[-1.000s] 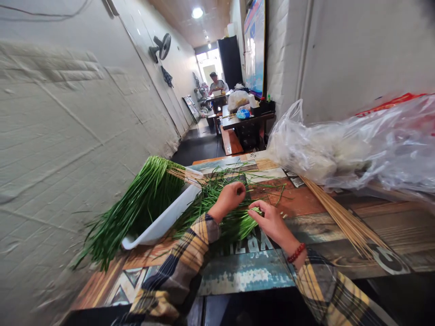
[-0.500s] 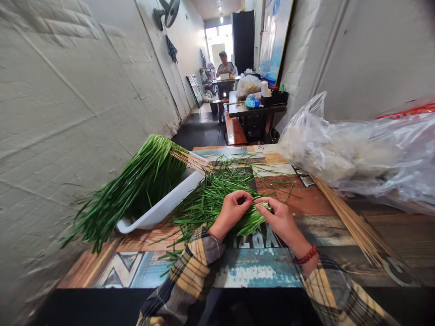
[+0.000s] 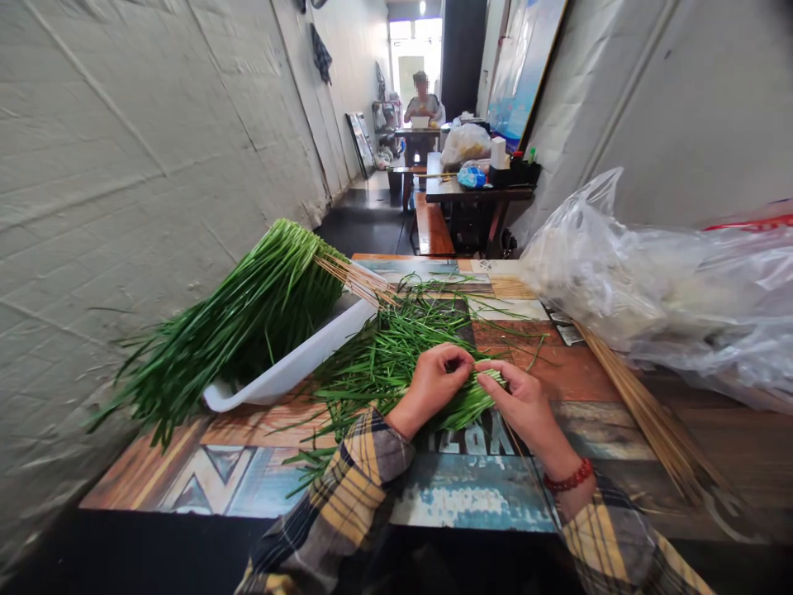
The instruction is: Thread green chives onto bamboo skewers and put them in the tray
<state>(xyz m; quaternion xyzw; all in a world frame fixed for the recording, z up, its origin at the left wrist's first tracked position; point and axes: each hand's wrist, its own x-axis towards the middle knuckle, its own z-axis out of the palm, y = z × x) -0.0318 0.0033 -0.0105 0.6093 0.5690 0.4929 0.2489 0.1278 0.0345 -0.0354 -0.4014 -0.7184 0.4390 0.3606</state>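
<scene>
My left hand (image 3: 437,380) is closed in a pinch at the pale stem ends of some garlic chives (image 3: 402,339), which lie in a loose green heap on the table. Fingertips nearly touching it, my right hand (image 3: 524,405) is also pinched shut over the stems. A thin bamboo skewer (image 3: 531,459) slants down from beneath the right palm toward the table edge; its upper end is hidden by the fingers. To the left, many chives threaded in rows on skewers (image 3: 248,289) rest across a white tray (image 3: 291,368), their leaves hanging over its side.
A bundle of bare bamboo skewers (image 3: 638,413) lies on the right of the patterned table (image 3: 471,487). Behind it bulges a clear plastic bag (image 3: 669,289) with pale contents. Farther back, a person (image 3: 422,107) sits beyond another table (image 3: 477,194). A white wall runs along the left.
The view has shifted slightly, with the far room appearing higher and farther right. Both hands remain pinched together at the chive stems, with only small finger movement.
</scene>
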